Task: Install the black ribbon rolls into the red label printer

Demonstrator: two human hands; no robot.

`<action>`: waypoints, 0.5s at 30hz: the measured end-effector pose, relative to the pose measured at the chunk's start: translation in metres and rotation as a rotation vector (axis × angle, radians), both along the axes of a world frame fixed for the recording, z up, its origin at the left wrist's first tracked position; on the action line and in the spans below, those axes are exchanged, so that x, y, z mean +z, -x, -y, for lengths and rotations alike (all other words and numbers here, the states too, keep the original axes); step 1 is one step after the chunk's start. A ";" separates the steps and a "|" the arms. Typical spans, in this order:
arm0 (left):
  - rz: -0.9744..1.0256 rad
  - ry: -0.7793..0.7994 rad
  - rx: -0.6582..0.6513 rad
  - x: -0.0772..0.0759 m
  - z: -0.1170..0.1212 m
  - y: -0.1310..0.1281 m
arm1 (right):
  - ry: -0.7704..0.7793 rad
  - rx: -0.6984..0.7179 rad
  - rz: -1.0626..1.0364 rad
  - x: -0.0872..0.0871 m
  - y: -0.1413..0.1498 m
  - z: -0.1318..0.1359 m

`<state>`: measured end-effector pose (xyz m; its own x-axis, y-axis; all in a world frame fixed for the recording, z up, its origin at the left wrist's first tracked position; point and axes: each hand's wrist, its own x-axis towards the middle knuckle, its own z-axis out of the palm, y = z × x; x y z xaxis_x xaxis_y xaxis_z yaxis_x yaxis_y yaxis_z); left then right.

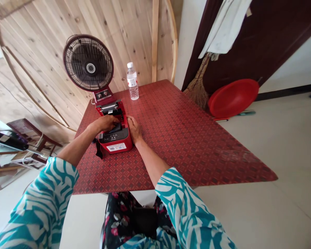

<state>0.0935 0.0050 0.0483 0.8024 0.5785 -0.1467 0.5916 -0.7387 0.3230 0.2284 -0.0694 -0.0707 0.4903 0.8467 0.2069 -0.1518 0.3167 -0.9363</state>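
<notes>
A red and black label printer (128,142) stands on the table with its lid (111,108) raised at the back. A white sticker (116,147) with printed codes is on its front. My left hand (109,123) reaches into the printer's compartment from the left, fingers bent down by a dark part (116,128). The fingertips are partly hidden, and I cannot make out what they hold. Against the printer's right side rests my right hand (135,130), gripping the wall with the thumb near the top edge.
The table (176,138) has a red patterned cover. Behind the printer stands a dark red fan (89,65), with a water bottle (133,83) to its right. A black strap-like piece (99,151) lies left of the printer. A broom (198,88) and red basin (235,98) are beyond the table.
</notes>
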 end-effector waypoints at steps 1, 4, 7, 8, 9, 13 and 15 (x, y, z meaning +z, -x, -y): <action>-0.070 -0.079 -0.014 0.002 0.005 -0.001 | 0.000 -0.001 0.002 0.000 0.000 0.000; -0.239 -0.306 -0.020 0.011 0.025 -0.001 | -0.001 0.005 0.003 0.000 -0.001 0.000; -0.282 -0.458 0.010 0.018 0.044 0.002 | 0.002 0.009 0.020 0.000 -0.001 0.001; -0.278 -0.485 0.020 0.020 0.049 0.003 | 0.004 0.008 0.027 0.000 -0.001 0.001; -0.272 -0.505 0.033 0.021 0.053 0.004 | 0.004 0.007 0.031 0.000 -0.001 0.001; -0.272 -0.526 0.075 0.023 0.062 0.007 | 0.006 0.014 0.022 -0.001 -0.001 0.001; -0.277 -0.525 0.079 0.024 0.063 0.007 | 0.002 0.014 0.023 -0.001 -0.001 0.001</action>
<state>0.0862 -0.0576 0.0719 0.7265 0.6868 -0.0224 0.6615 -0.7078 -0.2479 0.2299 -0.0706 -0.0720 0.4732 0.8539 0.2166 -0.1350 0.3132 -0.9400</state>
